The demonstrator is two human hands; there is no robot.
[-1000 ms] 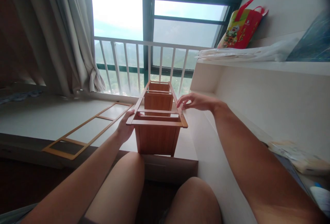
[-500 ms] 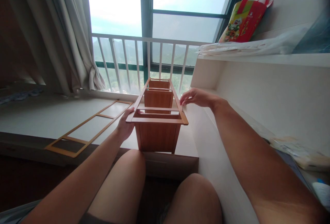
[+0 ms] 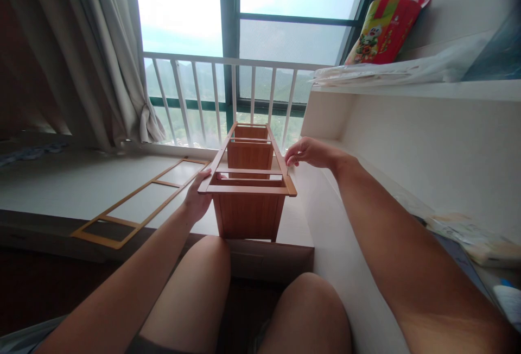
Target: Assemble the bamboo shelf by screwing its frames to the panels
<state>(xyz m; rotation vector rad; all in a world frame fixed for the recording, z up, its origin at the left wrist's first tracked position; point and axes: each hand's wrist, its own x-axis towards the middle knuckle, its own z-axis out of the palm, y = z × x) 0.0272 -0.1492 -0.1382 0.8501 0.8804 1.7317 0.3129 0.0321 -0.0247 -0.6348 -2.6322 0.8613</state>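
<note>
A brown wooden shelf unit [image 3: 249, 217] stands in front of my knees on the white ledge, a slatted frame along its top. My left hand [image 3: 198, 197] is closed around the near left edge of that frame, some fingertips hidden beneath it. At the opposite side, my right hand [image 3: 303, 153] pinches a small, thin screw [image 3: 288, 170], held upright at the near right rail of the frame. The screw's tip seems to meet the wood, but it is too small to be sure. A second flat wooden frame [image 3: 106, 218] lies on the ledge at the left.
White railing [image 3: 252, 64] and a window rise behind the unit. A grey curtain [image 3: 109, 66] hangs at the left. On the right, a white shelf [image 3: 391, 89] carries a red gift bag [image 3: 391, 31] and plastic wrapping; its side panel stands close to my right arm.
My right hand has shifted very slightly, and more of the screw shows below its fingertips. The left hand and the shelf unit keep their places.
</note>
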